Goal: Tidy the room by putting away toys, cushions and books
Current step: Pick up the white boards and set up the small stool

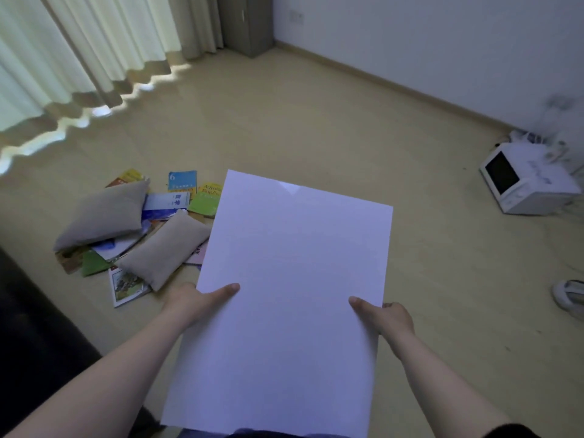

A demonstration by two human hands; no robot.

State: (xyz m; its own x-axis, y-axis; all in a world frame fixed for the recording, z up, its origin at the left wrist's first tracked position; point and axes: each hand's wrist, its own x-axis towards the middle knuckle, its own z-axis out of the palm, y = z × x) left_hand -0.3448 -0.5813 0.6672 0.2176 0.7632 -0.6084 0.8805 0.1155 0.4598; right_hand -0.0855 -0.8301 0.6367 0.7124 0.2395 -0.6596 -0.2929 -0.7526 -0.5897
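Low in the centre of your view, your left hand [196,303] and right hand [390,317] each pinch a side edge of a large blank white sheet [294,279]. Both thumbs lie flat on its top face and the other fingers are hidden beneath it. You hold the sheet above the pale floor [316,128], and it tilts away from you toward 12 o'clock. Just beyond its left edge, at 10 o'clock, a scatter of colourful books [181,192] lies on the floor. One grey cushion [104,213] rests on top of the pile, and a second grey cushion [164,248] lies nearer the sheet, its corner close to your left hand. At 2 o'clock, well apart from the pile, a small white oven [524,181] sits near the wall. A white shoe [568,298] shows at the 3 o'clock edge. Pale curtains [79,58] hang at 11 o'clock, with a grey cabinet [246,23] beside them at 12 o'clock.
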